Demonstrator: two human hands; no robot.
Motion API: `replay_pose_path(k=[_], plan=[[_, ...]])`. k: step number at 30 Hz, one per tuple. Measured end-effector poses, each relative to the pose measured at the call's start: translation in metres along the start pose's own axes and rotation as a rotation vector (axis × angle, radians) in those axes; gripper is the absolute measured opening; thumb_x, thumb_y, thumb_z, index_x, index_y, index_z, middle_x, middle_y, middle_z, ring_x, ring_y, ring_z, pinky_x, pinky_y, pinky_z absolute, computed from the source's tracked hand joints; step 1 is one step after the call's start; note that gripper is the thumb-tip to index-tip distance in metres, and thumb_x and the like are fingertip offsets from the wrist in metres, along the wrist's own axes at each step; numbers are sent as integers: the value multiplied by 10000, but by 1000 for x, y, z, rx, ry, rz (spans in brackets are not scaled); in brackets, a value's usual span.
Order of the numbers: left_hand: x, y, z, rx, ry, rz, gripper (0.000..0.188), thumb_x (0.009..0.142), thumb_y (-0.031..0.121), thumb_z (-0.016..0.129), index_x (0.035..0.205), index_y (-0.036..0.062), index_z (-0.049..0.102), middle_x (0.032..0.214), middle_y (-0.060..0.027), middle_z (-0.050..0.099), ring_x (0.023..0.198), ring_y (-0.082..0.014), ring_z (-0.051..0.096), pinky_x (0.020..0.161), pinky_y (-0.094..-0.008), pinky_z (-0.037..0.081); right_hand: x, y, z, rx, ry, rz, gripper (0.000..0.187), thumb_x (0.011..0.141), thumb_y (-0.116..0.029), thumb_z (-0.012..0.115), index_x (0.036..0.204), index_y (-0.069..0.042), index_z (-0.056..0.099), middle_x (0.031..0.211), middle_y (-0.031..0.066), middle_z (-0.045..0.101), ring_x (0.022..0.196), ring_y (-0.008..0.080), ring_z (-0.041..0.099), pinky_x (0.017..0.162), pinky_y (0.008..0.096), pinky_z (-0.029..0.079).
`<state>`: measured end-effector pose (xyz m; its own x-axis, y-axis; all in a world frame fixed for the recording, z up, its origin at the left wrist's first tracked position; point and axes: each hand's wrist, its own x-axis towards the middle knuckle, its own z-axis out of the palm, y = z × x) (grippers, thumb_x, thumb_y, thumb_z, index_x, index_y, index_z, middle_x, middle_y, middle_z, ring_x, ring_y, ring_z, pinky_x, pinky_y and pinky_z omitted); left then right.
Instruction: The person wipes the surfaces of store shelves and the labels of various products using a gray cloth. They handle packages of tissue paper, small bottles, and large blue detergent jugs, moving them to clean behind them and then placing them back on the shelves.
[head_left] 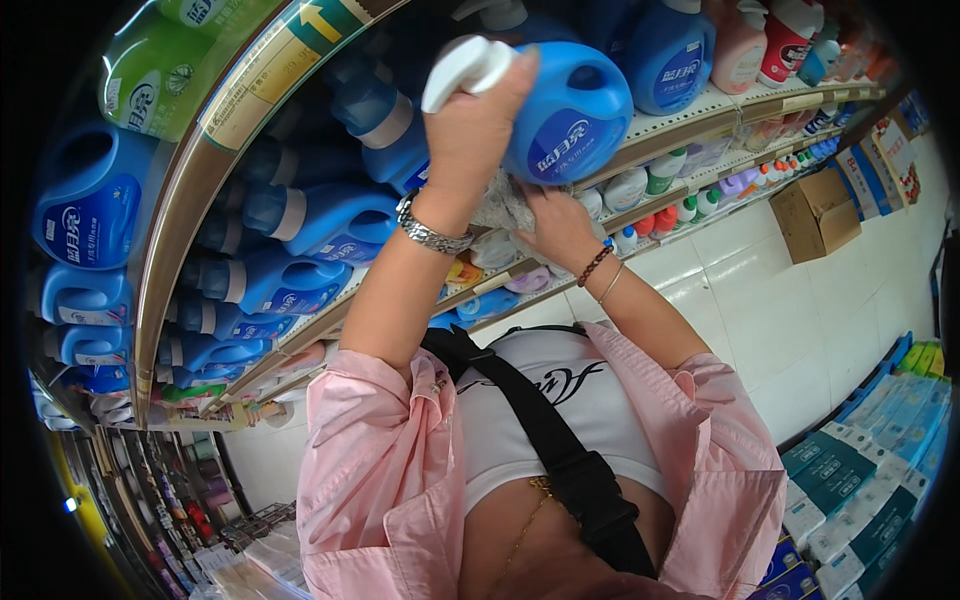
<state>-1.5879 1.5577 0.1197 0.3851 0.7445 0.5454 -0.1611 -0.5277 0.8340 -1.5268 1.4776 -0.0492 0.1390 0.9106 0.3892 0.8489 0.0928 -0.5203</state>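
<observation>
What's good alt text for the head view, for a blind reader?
A person's left hand grips the white pump top of a blue detergent bottle; the right hand holds crumpled, translucent material close by. Blue bottles line shelves.

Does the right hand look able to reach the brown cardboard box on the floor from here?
Probably not: the cardboard box seems to sit well beyond and below the right hand, which is busy at the crumpled greyish material by the blue bottle.

Two hands (pixel 470 140), one held blue bottle (pixel 572 125), one watch (pixel 432 232), two bracelets (pixel 595 266).
</observation>
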Motion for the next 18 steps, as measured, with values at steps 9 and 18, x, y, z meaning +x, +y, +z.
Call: replay_pose_path(k=[9,18], plan=[[-12,18,-12,-469,-10,-372,373,816,271,691,1070,28,567,1088,-152,629,945,-181,604,816,-288,513,-40,15,-9,536,212,23,429,700,-183,724,1096,-60,614,1071,122,628,1015,269,589,880,367,459],[-9,11,-24,-667,102,-477,341,818,301,682,1002,35,574,992,-145,639,903,-210,629,798,-339,544,-73,8,-85,1217,122,303,809,668,-126,807,1329,11,360,1263,107,494,1160,199,477,996,334,379]])
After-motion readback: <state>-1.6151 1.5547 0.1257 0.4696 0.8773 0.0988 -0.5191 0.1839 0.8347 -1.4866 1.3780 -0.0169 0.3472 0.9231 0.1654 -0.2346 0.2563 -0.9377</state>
